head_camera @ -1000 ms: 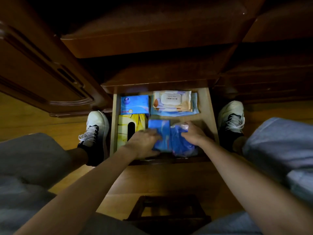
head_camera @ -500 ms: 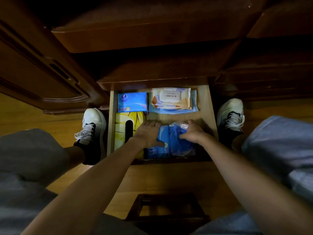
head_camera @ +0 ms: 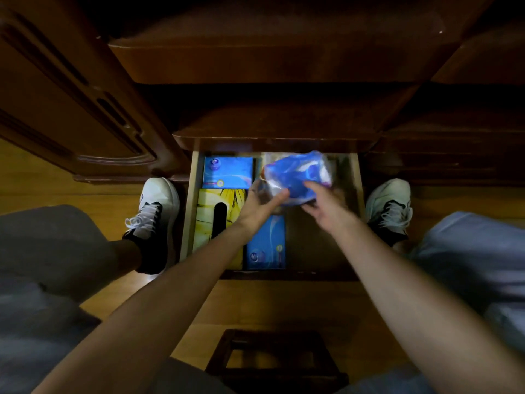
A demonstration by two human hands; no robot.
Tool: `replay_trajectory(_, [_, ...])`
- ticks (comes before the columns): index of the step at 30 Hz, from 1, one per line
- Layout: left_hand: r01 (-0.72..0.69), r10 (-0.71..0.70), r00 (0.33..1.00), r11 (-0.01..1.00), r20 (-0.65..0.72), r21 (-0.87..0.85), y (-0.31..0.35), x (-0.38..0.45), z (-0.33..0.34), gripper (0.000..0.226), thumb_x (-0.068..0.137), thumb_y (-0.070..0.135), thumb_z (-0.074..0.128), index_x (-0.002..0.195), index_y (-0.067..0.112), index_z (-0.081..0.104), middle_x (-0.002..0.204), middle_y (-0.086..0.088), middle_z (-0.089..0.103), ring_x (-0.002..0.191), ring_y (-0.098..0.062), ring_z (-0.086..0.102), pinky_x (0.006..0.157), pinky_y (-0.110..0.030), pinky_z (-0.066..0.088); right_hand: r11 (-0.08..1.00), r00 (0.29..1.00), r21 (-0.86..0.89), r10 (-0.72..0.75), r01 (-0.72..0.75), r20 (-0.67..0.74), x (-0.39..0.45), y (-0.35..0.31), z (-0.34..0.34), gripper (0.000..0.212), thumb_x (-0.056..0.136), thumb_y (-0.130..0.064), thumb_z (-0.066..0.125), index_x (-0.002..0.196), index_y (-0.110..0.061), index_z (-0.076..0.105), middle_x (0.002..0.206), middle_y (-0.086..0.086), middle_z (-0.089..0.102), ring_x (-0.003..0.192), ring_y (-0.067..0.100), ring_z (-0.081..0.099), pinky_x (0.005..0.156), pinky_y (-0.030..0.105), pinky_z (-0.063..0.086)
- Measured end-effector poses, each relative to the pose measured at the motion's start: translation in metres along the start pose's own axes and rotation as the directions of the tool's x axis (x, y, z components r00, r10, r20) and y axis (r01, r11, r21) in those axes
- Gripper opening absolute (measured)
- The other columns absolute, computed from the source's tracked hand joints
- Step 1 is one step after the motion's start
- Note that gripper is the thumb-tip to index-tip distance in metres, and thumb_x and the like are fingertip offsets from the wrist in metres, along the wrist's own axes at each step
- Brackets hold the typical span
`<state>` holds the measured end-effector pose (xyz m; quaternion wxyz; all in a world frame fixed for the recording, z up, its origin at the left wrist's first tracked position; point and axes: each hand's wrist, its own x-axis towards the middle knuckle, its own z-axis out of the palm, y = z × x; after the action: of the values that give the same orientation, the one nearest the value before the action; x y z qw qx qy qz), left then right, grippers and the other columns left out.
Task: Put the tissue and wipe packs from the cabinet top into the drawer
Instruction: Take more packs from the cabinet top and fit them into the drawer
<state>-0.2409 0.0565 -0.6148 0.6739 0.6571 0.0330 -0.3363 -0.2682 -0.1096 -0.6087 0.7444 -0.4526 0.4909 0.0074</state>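
Hands meet over the open drawer (head_camera: 357, 177): the left hand (head_camera: 257, 204) and right hand (head_camera: 326, 207) both hold a crinkled blue plastic pack (head_camera: 298, 173) raised above the drawer's back right part, fingers curled around its near edge. Below them, three items lie inside the drawer: a blue tissue pack (head_camera: 227, 172) at the back left, a yellow tissue box (head_camera: 220, 223) along the left side, and another blue pack (head_camera: 267, 245) just beside it toward the front.
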Motion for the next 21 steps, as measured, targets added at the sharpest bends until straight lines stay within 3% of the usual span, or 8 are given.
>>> replay_trajectory(2, [0.091, -0.113, 0.986, 0.981, -0.126, -0.172, 0.012, 0.008, -0.001, 0.073, 0.078, 0.025, 0.083, 0.136, 0.01, 0.041, 0.122, -0.01, 0.068, 0.104, -0.026, 0.07, 0.087, -0.044, 0.059, 0.993, 0.991, -0.08, 0.095, -0.088, 0.097, -0.007, 0.017, 0.014, 0.039, 0.089, -0.01, 0.072, 0.127, -0.014, 0.063, 0.122, 0.009, 0.071, 0.107, 0.023, 0.069, 0.066, 0.033, 0.055])
replay_trajectory(5, [0.17, -0.174, 0.94, 0.985, -0.294, -0.041, 0.017, 0.014, -0.018, 0.047, 0.085, 0.001, 0.072, 0.121, 0.012, 0.044, 0.109, -0.015, 0.063, 0.092, -0.026, 0.063, 0.075, -0.036, 0.054, 0.924, 0.986, -0.379, 0.111, -0.055, 0.126, -0.004, 0.024, 0.014, 0.048, 0.081, -0.023, 0.081, 0.124, -0.014, 0.062, 0.118, 0.008, 0.072, 0.106, 0.021, 0.069, 0.088, 0.036, 0.055])
replay_trajectory(8, [0.233, -0.173, 0.952, 0.944, -0.251, 0.233, 0.013, 0.015, -0.03, 0.044, 0.084, -0.001, 0.069, 0.125, 0.002, 0.052, 0.109, -0.02, 0.066, 0.092, -0.03, 0.064, 0.074, -0.038, 0.053, 0.848, 0.93, -0.516, 0.28, -0.123, 0.237, 0.009, 0.014, -0.001, 0.053, 0.077, -0.032, 0.084, 0.124, -0.015, 0.065, 0.111, 0.008, 0.075, 0.104, 0.023, 0.069, 0.099, 0.042, 0.052])
replay_trajectory(10, [0.213, -0.17, 0.969, 0.944, -0.181, 0.252, 0.012, 0.012, -0.028, 0.035, 0.086, 0.003, 0.069, 0.12, 0.004, 0.057, 0.107, -0.018, 0.066, 0.087, -0.027, 0.064, 0.069, -0.031, 0.053, 0.825, 0.909, -0.538, 0.345, -0.175, 0.233, 0.017, 0.015, -0.009, 0.039, 0.081, -0.024, 0.081, 0.117, -0.014, 0.067, 0.102, 0.007, 0.075, 0.095, 0.021, 0.069, 0.093, 0.039, 0.054])
replay_trajectory(12, [0.142, -0.12, 0.989, 0.934, -0.085, 0.327, 0.009, 0.01, -0.022, 0.038, 0.088, 0.011, 0.071, 0.123, 0.01, 0.056, 0.117, -0.014, 0.065, 0.101, -0.027, 0.064, 0.082, -0.031, 0.055, 0.825, 0.942, -0.533, 0.304, -0.186, 0.142, 0.025, 0.02, -0.01, 0.026, 0.087, -0.019, 0.074, 0.111, -0.016, 0.066, 0.094, 0.006, 0.071, 0.084, 0.017, 0.065, 0.081, 0.033, 0.052])
replay_trajectory(14, [-0.001, 0.022, 0.999, 0.779, -0.026, 0.627, 0.0, 0.007, -0.021, 0.065, 0.088, 0.024, 0.072, 0.144, 0.009, 0.042, 0.141, -0.015, 0.05, 0.131, -0.028, 0.046, 0.112, -0.035, 0.04, 0.833, 0.982, -0.536, 0.185, -0.133, 0.044, 0.038, 0.024, -0.007, 0.022, 0.09, -0.018, 0.072, 0.111, -0.015, 0.065, 0.094, 0.007, 0.069, 0.078, 0.017, 0.063, 0.07, 0.028, 0.05])
replay_trajectory(17, [-0.174, 0.296, 0.954, 0.449, 0.038, 0.876, -0.015, -0.007, -0.025, 0.073, 0.089, 0.034, 0.067, 0.15, 0.008, 0.036, 0.148, -0.012, 0.042, 0.137, -0.027, 0.037, 0.114, -0.034, 0.033, 0.809, 0.998, -0.587, -0.061, 0.041, -0.015, 0.059, 0.023, 0.001, 0.04, 0.086, -0.016, 0.077, 0.123, -0.006, 0.063, 0.104, 0.012, 0.07, 0.083, 0.022, 0.065, 0.058, 0.022, 0.052])
replay_trajectory(21, [-0.263, 0.27, 0.935, 0.088, 0.231, 0.961, -0.028, -0.018, -0.045, 0.05, 0.091, 0.033, 0.059, 0.138, 0.016, 0.056, 0.142, -0.006, 0.054, 0.143, -0.025, 0.034, 0.119, -0.038, 0.02, 0.8, 0.964, -0.579, -0.252, 0.161, -0.08, 0.075, 0.025, 0.011, 0.05, 0.083, -0.013, 0.079, 0.129, -0.008, 0.059, 0.125, 0.013, 0.068, 0.11, 0.027, 0.067, 0.086, 0.03, 0.054])
